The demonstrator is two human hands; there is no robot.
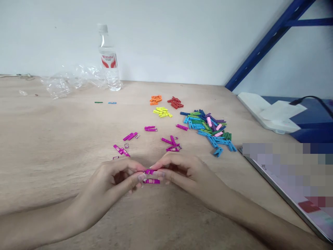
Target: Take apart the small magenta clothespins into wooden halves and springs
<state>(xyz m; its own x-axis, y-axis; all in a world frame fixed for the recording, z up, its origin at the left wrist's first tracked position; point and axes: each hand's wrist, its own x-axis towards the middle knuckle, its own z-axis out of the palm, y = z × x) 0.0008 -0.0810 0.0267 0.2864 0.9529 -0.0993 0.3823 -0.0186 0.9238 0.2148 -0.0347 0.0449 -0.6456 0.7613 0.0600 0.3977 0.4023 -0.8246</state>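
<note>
Between my two hands, at the lower middle of the view, is a small magenta clothespin (pixel 149 172). The fingertips of my left hand (pixel 118 177) pinch its left end, while my right hand (pixel 179 170) pinches the right end. Just below it a magenta clothespin piece (pixel 153 181) lies on the table, close to both thumbs. Beyond the hands are loose magenta pieces (pixel 121 150) on the left and a small magenta cluster (pixel 173 143) on the right. A metal spring (pixel 126 145) lies apart among them.
Orange (pixel 155 100), red (pixel 175 102) and yellow clothespins (pixel 162 111) form small piles farther back. A mixed pile (pixel 208 125) lies to the right. At the back left stand a water bottle (pixel 109 62) and crumpled clear plastic (pixel 70 81). A flat screen device (pixel 288 201) occupies the right edge.
</note>
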